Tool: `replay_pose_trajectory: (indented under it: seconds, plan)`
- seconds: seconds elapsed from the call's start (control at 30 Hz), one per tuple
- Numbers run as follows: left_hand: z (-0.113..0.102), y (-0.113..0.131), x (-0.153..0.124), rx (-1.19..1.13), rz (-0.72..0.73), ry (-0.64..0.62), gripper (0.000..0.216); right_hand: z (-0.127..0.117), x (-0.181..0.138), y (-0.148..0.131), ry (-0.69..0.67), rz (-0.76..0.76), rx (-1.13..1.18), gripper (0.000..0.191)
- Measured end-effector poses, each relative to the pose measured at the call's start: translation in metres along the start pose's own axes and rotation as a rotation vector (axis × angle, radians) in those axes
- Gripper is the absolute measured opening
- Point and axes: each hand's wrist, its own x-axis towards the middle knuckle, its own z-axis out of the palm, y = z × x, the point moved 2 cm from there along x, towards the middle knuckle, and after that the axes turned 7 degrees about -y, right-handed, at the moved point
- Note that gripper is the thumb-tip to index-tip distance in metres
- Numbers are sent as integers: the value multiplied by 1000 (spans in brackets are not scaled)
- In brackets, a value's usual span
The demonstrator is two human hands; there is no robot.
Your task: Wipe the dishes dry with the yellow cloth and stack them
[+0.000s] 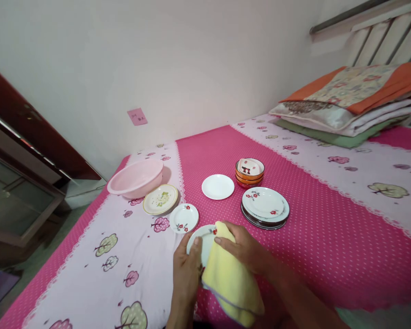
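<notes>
You can read no text or numbers; the pink wall panel [137, 117] bears small, illegible dark marks [140, 119].

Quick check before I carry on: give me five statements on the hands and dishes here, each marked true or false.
1. The right hand holds a yellow cloth. True.
2. The left hand holds a bowl. False: it holds a flowered plate.
3. The orange bowls are stacked. True.
4. The pink basin stands to the right of the orange bowls. False: it stands to their left.
5. The plain white plate lies apart from the orange bowls. True.
</notes>
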Motion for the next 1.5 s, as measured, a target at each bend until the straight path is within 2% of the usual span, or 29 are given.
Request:
replay_pose_trajectory:
  seconds: [0.13,0.3,0.37,0.43,0.5,0.6,0.7,0.77,0.87,1.0,1.13,1.2,1.27,1.37,1.5]
  plan:
    - [9,3,-5,-154,28,192,61,19,-1,7,141,35,333,44]
    - [18,4,-13,-207,59,354,50,50,-5,18,340,129,593,64]
    - [13,4,-10,-185,76,292,45,49,-6,19,337,145,629,64]
    - [4,7,-4,-110,108,146,39,39,-8,17,270,125,587,57]
    - [-5,13,2,37,132,-12,36,24,-10,10,156,88,461,47]
    - [-10,25,7,304,106,-239,36,7,-11,-2,12,41,156,28]
    - [-6,30,6,411,80,-333,38,5,-12,-9,-31,26,7,22]
    - [-5,26,6,377,92,-294,39,7,-12,-9,-16,33,35,24]
    - [-11,14,7,253,112,-171,38,15,-11,-5,37,55,162,29]
    - [-13,0,6,55,109,81,42,34,-6,10,201,103,386,46]
    - [0,-7,-5,16,143,386,42,59,-1,28,399,176,637,60]
    - [6,-10,-9,20,137,417,42,64,0,34,417,195,727,61]
    - [7,-10,-8,57,146,337,41,58,-2,36,412,202,726,59]
    - [-1,-2,-2,200,195,139,39,33,-5,31,361,202,557,52]
    - [-14,9,8,472,197,-85,42,-2,-9,16,133,134,287,43]
